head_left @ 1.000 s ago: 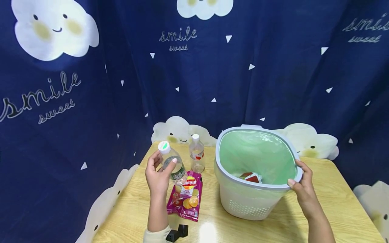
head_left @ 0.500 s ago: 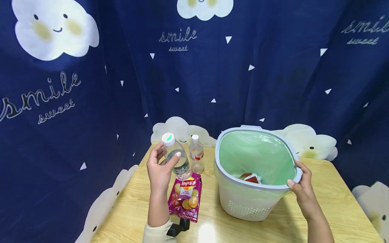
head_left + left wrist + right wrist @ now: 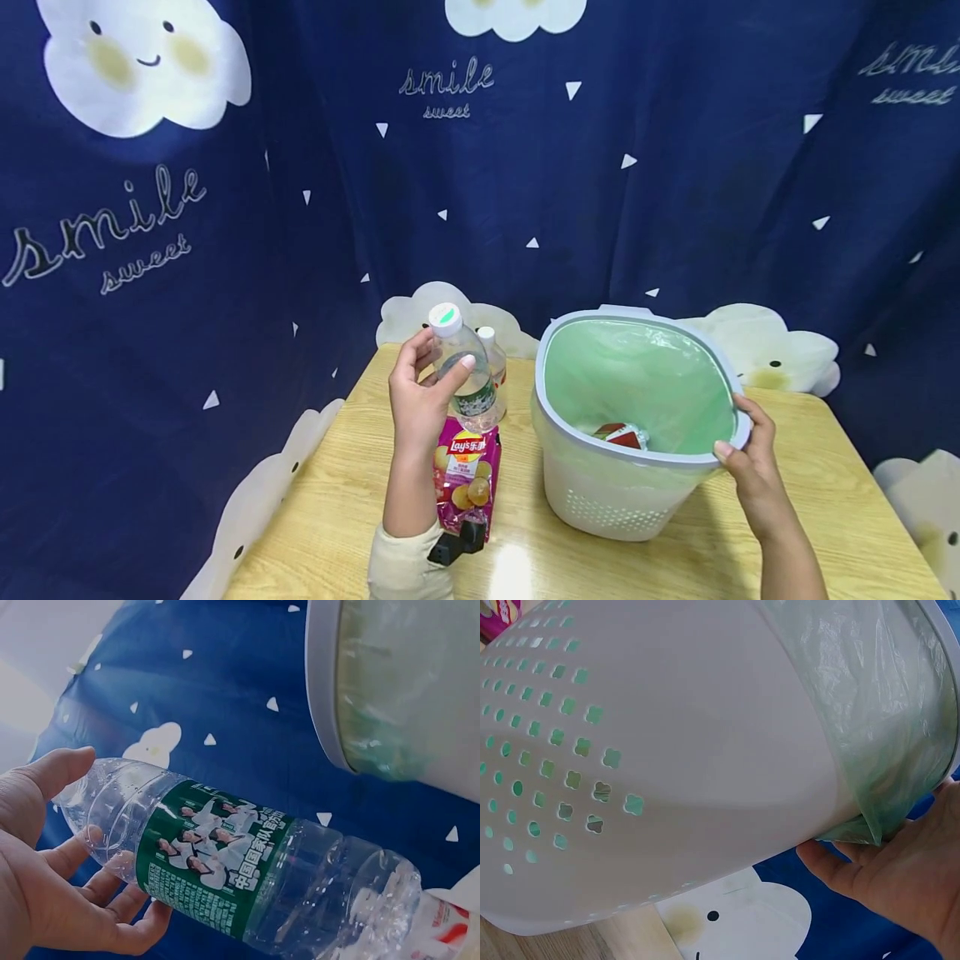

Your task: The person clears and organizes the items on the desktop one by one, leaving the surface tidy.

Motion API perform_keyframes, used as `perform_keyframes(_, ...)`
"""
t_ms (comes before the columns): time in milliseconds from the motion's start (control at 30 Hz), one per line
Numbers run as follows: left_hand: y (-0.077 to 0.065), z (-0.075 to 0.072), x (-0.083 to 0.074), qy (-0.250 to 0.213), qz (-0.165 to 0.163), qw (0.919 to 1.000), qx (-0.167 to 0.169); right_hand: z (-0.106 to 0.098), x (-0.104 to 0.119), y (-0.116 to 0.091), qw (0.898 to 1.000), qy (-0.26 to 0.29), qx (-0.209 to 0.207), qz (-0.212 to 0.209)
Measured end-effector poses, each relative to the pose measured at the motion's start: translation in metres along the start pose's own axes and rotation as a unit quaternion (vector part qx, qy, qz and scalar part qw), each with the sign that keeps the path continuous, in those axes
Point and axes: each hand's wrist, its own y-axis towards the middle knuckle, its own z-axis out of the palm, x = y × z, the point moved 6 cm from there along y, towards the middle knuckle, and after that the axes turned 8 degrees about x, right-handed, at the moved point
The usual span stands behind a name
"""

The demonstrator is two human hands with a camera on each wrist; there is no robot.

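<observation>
My left hand (image 3: 423, 404) grips a clear plastic bottle (image 3: 471, 387) with a white cap and green label, tilted above the table. In the left wrist view the thumb and fingers wrap the upper part of the bottle (image 3: 217, 855). My right hand (image 3: 757, 475) holds the right rim of a white trash bin (image 3: 600, 508), which tilts toward me. A green bag (image 3: 630, 375) lines the bin, and red-and-white wrappers (image 3: 624, 435) lie inside. From the right wrist view, the right hand (image 3: 900, 877) touches the rim and the bag's folded edge.
Behind the held bottle stands a second clear bottle (image 3: 487, 335), partly hidden. A purple Lay's chip bag (image 3: 468, 479) lies on the wooden table (image 3: 315, 508), below the left hand. A blue cloud-print curtain (image 3: 525, 183) hangs behind the table.
My left hand has lifted the bottle up and to the right, so it now overlaps the second bottle. The right hand and bin stay in place.
</observation>
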Motion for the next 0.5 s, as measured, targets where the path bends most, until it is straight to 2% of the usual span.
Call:
perform_keyframes(300, 0.007, 0.016, -0.015, -0.011, 0.021, 0.9992, 0.032, 0.000, 0.000, -0.001, 1.000, -0.001, 0.003, 0.005)
perform_keyframes(500, 0.016, 0.026, -0.027, -0.007, 0.038, 0.9986, 0.036, 0.000, 0.000, 0.000, 1.000, 0.002, 0.007, -0.010)
